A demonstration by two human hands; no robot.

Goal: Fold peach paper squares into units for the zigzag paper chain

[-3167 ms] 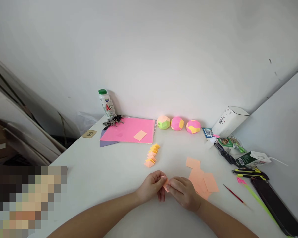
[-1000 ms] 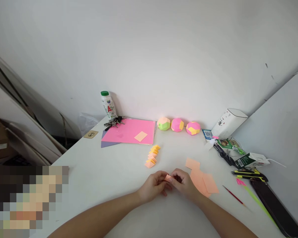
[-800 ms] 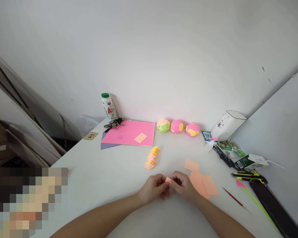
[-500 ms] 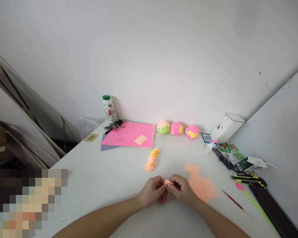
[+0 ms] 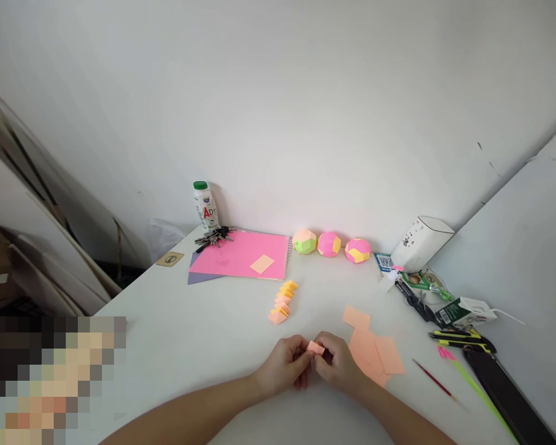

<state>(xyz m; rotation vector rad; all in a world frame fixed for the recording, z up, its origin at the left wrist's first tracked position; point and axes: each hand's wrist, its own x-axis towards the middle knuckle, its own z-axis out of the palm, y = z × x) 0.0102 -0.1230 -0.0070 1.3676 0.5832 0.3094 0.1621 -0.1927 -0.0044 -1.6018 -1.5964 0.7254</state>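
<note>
A small folded piece of orange paper (image 5: 315, 348) is pinched between my two hands, low in the middle of the view. My left hand (image 5: 282, 366) grips its left side with thumb and fingers. On the other side, my right hand (image 5: 338, 363) is closed on its right end. Fingers hide part of its folds. Just beyond my left hand lies a row of folded paper units (image 5: 283, 301) in orange and yellow. Flat orange paper sheets (image 5: 368, 352) overlap on the table to the right of my right hand.
Three faceted paper balls (image 5: 328, 245) stand along the wall. A pink pad (image 5: 236, 253) carries keys (image 5: 215, 237) beside a white bottle (image 5: 206, 207). At right lie a thin red brush (image 5: 434, 378), a cutter knife (image 5: 463, 339), a small box (image 5: 466, 311) and a black case (image 5: 505, 389).
Both hands have shifted slightly, and the folded paper is tilted differently, with more of its face showing. The whole view has moved a little. Both hands still hold the paper.
</note>
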